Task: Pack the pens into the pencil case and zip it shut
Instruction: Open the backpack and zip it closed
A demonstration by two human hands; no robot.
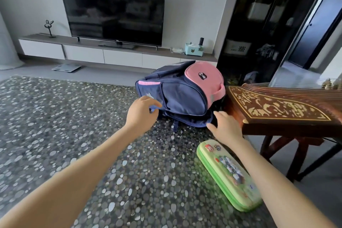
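Note:
A green hard-shell pencil case (224, 172) with cartoon pictures lies shut on the pebble-patterned table (74, 135), at the right near its edge, partly under my right forearm. Beyond it lies a navy and pink backpack (185, 96) on its side. My left hand (142, 111) pinches the bag's fabric at its near left corner. Fingers spread, my right hand (224, 126) rests against the bag's lower right edge. No pens are visible.
A carved wooden zither (277, 109) on a dark stand sits just right of the backpack and table edge. Behind are a television (114, 9) on a low white cabinet, a dark glass cabinet (259, 24), and a scale (66, 67) on the floor.

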